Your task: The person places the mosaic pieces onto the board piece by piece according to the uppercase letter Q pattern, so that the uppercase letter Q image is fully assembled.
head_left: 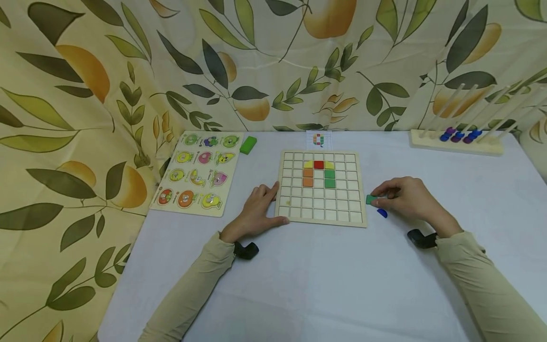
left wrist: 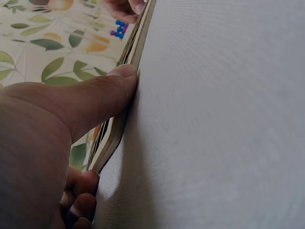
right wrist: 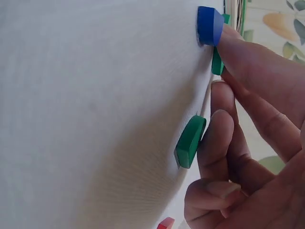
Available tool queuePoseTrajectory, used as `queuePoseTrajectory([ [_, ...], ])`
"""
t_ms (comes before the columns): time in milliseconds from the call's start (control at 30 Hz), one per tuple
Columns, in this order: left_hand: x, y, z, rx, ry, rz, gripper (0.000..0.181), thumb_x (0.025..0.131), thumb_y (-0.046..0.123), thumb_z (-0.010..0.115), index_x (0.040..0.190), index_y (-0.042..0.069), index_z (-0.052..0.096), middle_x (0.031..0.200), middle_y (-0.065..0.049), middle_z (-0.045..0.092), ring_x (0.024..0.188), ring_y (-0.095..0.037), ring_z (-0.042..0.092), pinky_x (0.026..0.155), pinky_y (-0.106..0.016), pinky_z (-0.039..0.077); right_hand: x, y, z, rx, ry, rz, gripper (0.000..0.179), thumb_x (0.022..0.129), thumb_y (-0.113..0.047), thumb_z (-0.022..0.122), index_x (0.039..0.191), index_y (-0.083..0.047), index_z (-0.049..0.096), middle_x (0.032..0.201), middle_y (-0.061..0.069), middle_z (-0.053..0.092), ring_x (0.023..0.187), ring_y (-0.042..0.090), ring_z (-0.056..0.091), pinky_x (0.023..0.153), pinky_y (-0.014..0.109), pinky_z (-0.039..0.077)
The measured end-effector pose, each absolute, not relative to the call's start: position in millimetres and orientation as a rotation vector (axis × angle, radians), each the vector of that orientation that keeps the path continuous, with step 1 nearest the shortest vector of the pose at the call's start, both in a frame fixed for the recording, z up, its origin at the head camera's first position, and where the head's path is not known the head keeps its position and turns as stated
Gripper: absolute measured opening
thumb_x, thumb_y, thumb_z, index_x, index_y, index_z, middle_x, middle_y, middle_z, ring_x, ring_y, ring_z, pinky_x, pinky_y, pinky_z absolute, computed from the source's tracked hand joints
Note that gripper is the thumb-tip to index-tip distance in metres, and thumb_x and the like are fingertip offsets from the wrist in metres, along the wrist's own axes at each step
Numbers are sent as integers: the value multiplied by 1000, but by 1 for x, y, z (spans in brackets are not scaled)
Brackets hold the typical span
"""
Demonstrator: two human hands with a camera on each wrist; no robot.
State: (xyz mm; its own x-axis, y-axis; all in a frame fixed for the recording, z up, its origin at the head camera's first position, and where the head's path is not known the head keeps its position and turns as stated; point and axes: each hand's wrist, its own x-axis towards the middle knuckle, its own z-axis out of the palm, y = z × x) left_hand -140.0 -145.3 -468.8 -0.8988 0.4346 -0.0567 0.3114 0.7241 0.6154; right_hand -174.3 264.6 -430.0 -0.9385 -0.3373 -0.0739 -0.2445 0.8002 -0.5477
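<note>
A square wooden grid board [head_left: 321, 222] lies on the table, with yellow, red, orange and green tiles forming an arch in its cells. My left hand [head_left: 258, 211] rests at its front left corner, the thumb against the front edge and a finger along the left edge. Beyond the board's right side, my right hand [head_left: 406, 199] pinches a green tile [head_left: 369, 199] between thumb and index finger, low at the cloth. Beside the thumb lies a blue half-round piece [head_left: 382, 213]. In the right wrist view, another green piece [right wrist: 190, 142] lies by the curled fingers, near a red piece [right wrist: 166, 223].
Behind the board is a small pattern card [head_left: 318, 140]. At the left lie a fruit puzzle board [head_left: 231, 190] and a green block [head_left: 248, 145]. A wooden peg stand [head_left: 457, 145] with blue and purple beads is at the back right. A printed curtain [head_left: 273, 61] hangs behind the table.
</note>
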Motion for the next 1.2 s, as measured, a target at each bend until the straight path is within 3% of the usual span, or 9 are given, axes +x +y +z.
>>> queuePoseTrajectory([
  [233, -142, -145, -471, 619, 2737, 913, 108, 90, 41, 86, 168, 0, 22, 120, -13, 49, 107, -23, 39, 87, -33, 32, -177, 272, -428, -362, 2871, -791, 24, 89, -26, 88, 101, -6, 81, 91, 6, 77, 80, 16, 60, 68, 27, 45],
  [467, -142, -145, -470, 616, 2749, 909, 108, 90, 41, 86, 167, 0, 23, 118, -12, 49, 106, -23, 39, 86, -32, 32, -179, 290, -423, -242, 2879, -790, 37, 93, -38, 84, 113, -7, 80, 90, 7, 72, 80, 21, 54, 65, 30, 39],
  [833, -142, -147, -470, 591, 2736, 908, 108, 90, 41, 86, 168, 1, 22, 121, -13, 50, 107, -24, 40, 88, -33, 33, -178, 281, -431, -411, 2893, -830, 42, 89, -27, 88, 124, -5, 76, 99, 8, 74, 80, 12, 58, 68, 24, 44],
  [1200, -140, -145, -468, 598, 2721, 927, 108, 90, 40, 86, 168, 1, 22, 121, -13, 49, 110, -24, 40, 88, -33, 33, -180, 267, -433, -487, 2865, -780, 25, 91, -18, 86, 110, -3, 77, 94, 6, 74, 87, 21, 63, 74, 27, 46],
])
